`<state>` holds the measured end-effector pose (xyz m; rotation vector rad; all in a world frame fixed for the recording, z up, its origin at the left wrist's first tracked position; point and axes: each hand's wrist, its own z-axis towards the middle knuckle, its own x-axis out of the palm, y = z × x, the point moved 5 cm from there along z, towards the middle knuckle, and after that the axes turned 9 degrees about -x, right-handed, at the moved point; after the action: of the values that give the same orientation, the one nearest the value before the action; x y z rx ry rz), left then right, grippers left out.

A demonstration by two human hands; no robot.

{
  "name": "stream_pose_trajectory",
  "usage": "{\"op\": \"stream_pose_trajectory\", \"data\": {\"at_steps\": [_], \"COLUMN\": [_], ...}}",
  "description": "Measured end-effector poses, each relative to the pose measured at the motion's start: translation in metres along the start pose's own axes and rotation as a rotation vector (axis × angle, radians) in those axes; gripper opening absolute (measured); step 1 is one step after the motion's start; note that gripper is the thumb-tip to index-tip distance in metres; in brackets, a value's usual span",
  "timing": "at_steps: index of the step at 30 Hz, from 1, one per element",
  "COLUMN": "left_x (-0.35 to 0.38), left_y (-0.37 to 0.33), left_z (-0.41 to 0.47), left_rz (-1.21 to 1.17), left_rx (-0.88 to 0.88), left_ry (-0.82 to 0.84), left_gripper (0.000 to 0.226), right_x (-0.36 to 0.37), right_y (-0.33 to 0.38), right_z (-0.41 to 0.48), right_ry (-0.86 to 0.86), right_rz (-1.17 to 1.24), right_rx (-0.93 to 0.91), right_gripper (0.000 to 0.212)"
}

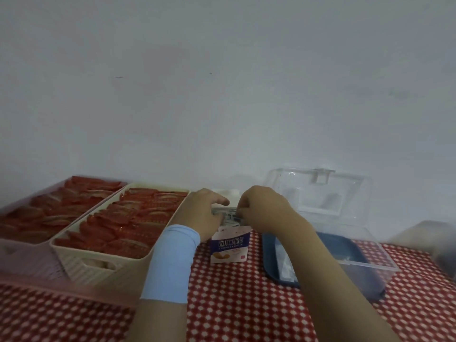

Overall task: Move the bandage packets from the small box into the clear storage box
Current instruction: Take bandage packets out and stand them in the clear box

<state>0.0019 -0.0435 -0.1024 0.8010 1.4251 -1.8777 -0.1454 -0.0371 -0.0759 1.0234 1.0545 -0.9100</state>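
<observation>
Left hand [204, 214] and right hand [267, 208] gripped bandage packets [225, 214] just above the small box [230, 245], apparently mid-extraction; carrying them right into the clear storage box [385, 253] seemingly came next.

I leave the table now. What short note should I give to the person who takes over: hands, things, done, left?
Hands: left hand and right hand both grip one bundle of bandage packets, just above the small box.
Things: clear storage box stands to the right, lid open.
Done: bundle is at the small box's top.
Left: carry it into the clear storage box; whether more packets remain is hidden.
</observation>
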Motion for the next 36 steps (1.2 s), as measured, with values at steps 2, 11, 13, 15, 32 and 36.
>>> {"op": "stream_pose_trajectory", "data": {"at_steps": [2, 11, 13, 15, 32, 36], "left_x": [0.001, -0.002, -0.002, -0.001, -0.001, -0.001], "left_y": [-0.001, -0.009, -0.010, -0.009, -0.021, -0.014], "left_z": [0.002, -0.004, -0.004, -0.003, -0.029, -0.023], "left_rz": [0.019, -0.077, -0.082, -0.129, -1.264, -1.258], "left_rx": [-0.003, -0.007, -0.004, 0.003, -0.161, -0.176], "left_ry": [0.005, -0.056, -0.062, -0.064, 0.529, 0.447], "left_gripper": [0.029, 0.008, 0.016, 0.018, 0.027, 0.021], "right_x": [-0.001, 0.001, 0.001, -0.005, -0.031, -0.025], "right_y": [0.000, -0.009, -0.012, -0.018, 0.000, 0.001], "right_z": [-0.002, -0.008, -0.007, -0.008, -0.024, -0.019], "right_ry": [-0.063, -0.278, -0.228, -0.262, -0.322, -0.308], "right_rz": [0.018, 0.411, 0.409, 0.490, 0.997, 0.989], "right_rx": [-0.011, -0.129, -0.140, -0.125, -0.356, -0.321], "right_gripper": [0.014, 0.015, 0.011, 0.004, 0.011, 0.019]}}
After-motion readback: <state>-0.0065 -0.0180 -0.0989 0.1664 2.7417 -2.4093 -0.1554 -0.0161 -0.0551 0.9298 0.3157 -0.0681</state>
